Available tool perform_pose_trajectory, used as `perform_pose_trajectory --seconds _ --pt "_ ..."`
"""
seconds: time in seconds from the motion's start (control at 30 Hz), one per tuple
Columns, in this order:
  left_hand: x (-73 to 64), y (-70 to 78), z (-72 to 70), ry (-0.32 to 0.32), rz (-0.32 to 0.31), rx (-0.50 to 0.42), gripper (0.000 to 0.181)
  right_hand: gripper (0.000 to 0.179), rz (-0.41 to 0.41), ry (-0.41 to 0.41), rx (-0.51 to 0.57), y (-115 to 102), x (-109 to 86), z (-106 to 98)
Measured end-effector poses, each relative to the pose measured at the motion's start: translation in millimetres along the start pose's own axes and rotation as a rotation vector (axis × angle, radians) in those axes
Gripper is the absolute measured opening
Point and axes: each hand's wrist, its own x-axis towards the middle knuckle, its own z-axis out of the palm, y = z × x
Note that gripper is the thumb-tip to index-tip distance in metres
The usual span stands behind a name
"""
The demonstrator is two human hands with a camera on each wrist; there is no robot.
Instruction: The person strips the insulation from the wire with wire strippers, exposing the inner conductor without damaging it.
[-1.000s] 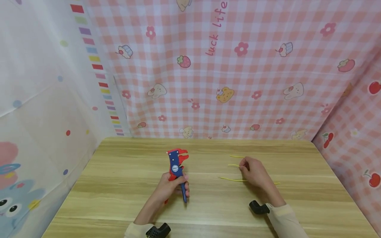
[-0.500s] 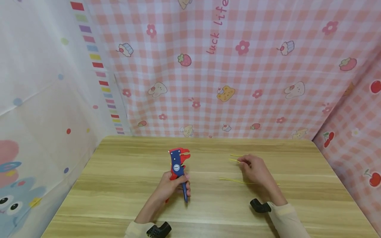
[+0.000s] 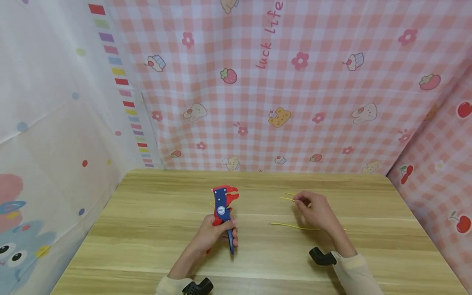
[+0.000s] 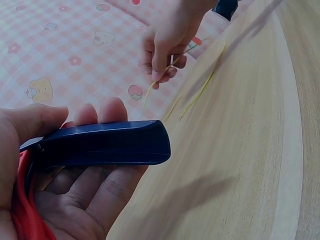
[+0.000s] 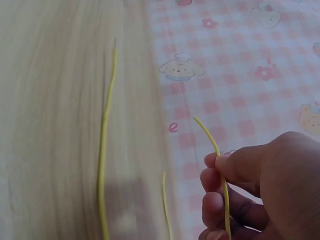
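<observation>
In the head view my left hand grips a red and blue wire stripper by its handles, its toothed red head toward the back of the table. The left wrist view shows its blue handle lying across my fingers. My right hand pinches a yellow wire between thumb and fingertips, its short free end pointing left toward the stripper. A second yellow wire lies on the table below my right hand, with a thin greyish tip in the right wrist view. Behind the hand lies a third yellow wire.
A small yellow bit shows just left of the stripper. The wooden table ends at a pink checked cloth at the back, with more cloth at both sides. A black wrist mount sits on each forearm.
My left hand has shifted slightly right with the wire stripper. My right hand has moved a little up and left in view, bringing the pinched wire farther from the front one.
</observation>
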Motion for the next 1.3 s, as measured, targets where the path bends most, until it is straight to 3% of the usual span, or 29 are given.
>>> perform_pose_trajectory --seconds 0.4,0.8,1.3 --pt "-1.3 1.7 5.2 -0.017 0.013 -0.002 0.034 0.01 -0.016 -0.003 0.055 -25 -1.8 -6" --pt "-4.6 4.7 12.3 -0.051 0.021 0.019 0.037 0.008 -0.033 -0.061 0.149 -51 -8.9 -18" --pt "-6.3 5.6 17.6 -0.067 0.014 -0.001 0.029 0.01 -0.037 -0.085 0.21 -61 -13.4 -22"
